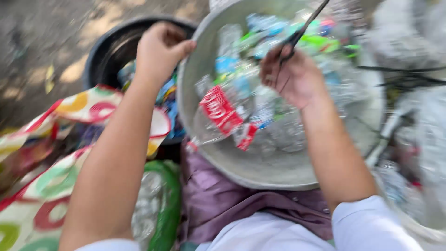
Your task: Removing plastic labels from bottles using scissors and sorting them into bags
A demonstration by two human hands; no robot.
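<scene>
Scissors (297,35), blurred, tips cut off above basin (260,167)

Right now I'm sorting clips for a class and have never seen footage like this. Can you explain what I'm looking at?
This is one picture from a camera worn on a person's head, looking down at their own bare arms. The left hand grips the rim of a large grey metal basin filled with crushed clear plastic bottles, some with red, blue or green labels. The right hand reaches into the basin and holds dark scissors, though blur hides the detail. Behind the left hand sits a black tub with more scraps. A colourful circle-patterned bag lies on the left, and purple cloth lies under the basin.
</scene>
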